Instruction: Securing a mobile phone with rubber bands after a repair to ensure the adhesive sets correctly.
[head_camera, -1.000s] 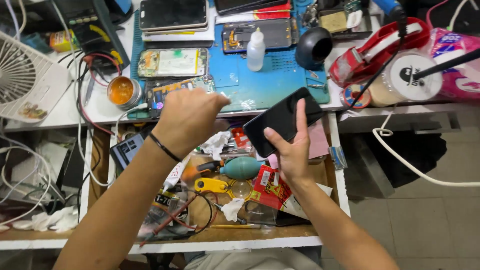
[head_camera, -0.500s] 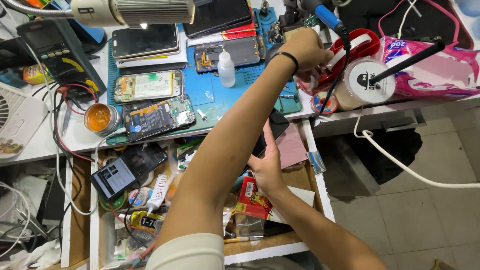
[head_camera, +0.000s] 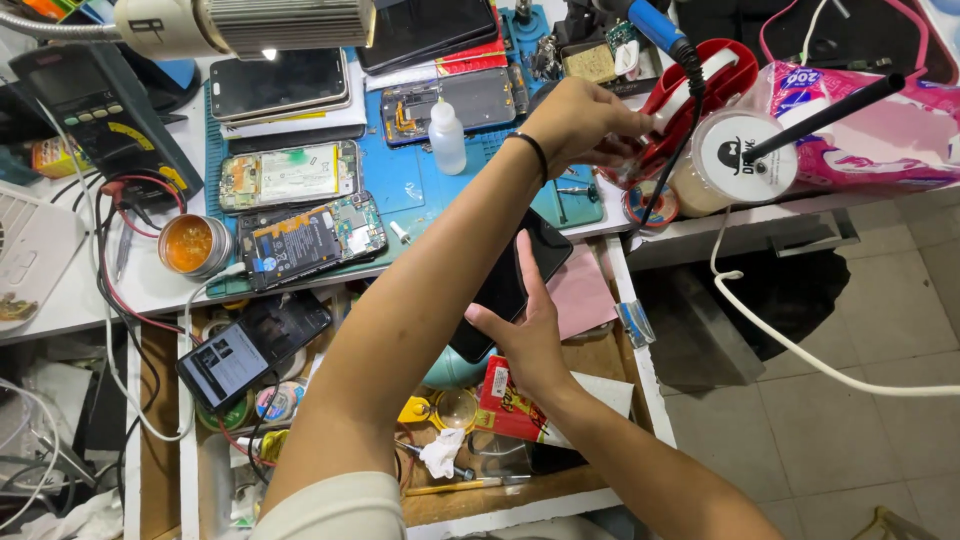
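A pink printed packet (head_camera: 880, 130) lies at the counter's (head_camera: 120, 300) right end beside a round white lid with a black label (head_camera: 745, 158), and one red packet (head_camera: 512, 405) sits in the open drawer. The right hand (head_camera: 525, 335) holds one black phone (head_camera: 510, 285) above the drawer, fingers spread flat along its edge. The left hand (head_camera: 580, 125) reaches across to the red tape dispenser (head_camera: 700, 95), fingers pinched together on its white tape

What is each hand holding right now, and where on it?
The right hand holds a black phone by its lower edge. The left hand reaches to the red tape dispenser; its grip cannot be told.
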